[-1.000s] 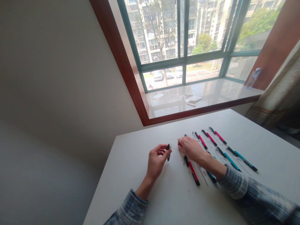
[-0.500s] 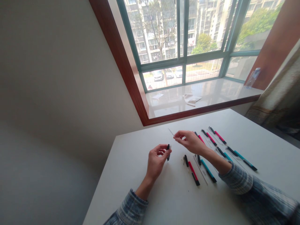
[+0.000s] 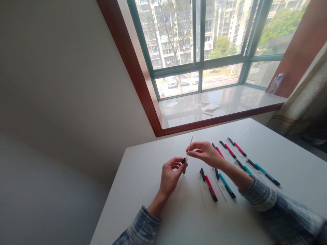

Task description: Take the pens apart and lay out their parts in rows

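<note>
My left hand [image 3: 170,175] is closed around a short black pen barrel [image 3: 184,161], held upright between thumb and fingers above the table. In my right hand [image 3: 205,153], thumb and fingertips pinch a thin white pen refill [image 3: 191,142]. The refill stands nearly upright, its lower end at the top of the barrel; whether it has entered cannot be made out. Right of my left hand lie a disassembled red pen [image 3: 211,188] and a teal pen [image 3: 227,185], with black parts and thin refills beside them. My right forearm partly covers the pens behind.
Farther right on the white table [image 3: 143,170] lie pink pen parts [image 3: 240,149] and teal pen parts [image 3: 267,173], in rows. Beyond the table's back edge, a window sill holds a crumpled cloth [image 3: 208,108] and a clear bottle [image 3: 276,85]. A wall stands at the left.
My right hand has shifted slightly left and swung the refill from a leftward slant to nearly upright, bringing its lower end to the black barrel. My left hand has barely moved.
</note>
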A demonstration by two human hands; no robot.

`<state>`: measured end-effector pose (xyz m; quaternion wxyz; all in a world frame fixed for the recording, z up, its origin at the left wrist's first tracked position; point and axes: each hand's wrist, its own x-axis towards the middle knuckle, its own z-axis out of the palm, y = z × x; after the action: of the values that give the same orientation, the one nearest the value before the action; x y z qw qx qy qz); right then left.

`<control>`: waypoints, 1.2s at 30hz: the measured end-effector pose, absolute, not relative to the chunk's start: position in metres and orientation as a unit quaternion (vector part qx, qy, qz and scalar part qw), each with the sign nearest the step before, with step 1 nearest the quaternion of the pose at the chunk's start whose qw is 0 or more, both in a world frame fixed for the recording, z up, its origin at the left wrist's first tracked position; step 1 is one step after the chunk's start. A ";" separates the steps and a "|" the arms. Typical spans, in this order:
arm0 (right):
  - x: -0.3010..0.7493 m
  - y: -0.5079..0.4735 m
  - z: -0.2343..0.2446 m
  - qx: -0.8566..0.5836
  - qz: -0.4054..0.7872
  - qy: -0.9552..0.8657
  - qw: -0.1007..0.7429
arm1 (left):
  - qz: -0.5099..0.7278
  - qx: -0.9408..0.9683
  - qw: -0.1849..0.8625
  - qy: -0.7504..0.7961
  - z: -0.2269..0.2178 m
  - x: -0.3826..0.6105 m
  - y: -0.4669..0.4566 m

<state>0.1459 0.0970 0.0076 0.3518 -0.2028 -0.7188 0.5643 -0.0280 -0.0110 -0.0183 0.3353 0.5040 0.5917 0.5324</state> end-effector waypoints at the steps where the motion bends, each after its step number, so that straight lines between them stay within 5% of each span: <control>1: 0.146 0.096 0.008 -0.205 0.555 -0.728 0.347 | 0.533 0.505 0.336 0.590 -0.018 -0.028 -0.011; 10: 0.155 0.105 0.010 -0.299 0.338 -0.819 0.353 | 0.593 0.454 0.377 0.548 -0.013 -0.027 -0.011; 15: 0.157 0.111 -0.005 -0.373 0.163 -0.885 0.227 | 0.619 0.434 0.392 0.524 -0.012 -0.026 -0.012; 36: 0.144 0.114 -0.011 -0.408 0.113 -0.895 0.138 | 0.569 0.484 0.331 0.576 -0.014 -0.022 -0.011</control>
<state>0.1441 0.1141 -0.0105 0.1385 -0.4076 -0.8955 0.1133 -0.0224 -0.0113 -0.0138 0.3314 0.4837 0.5763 0.5692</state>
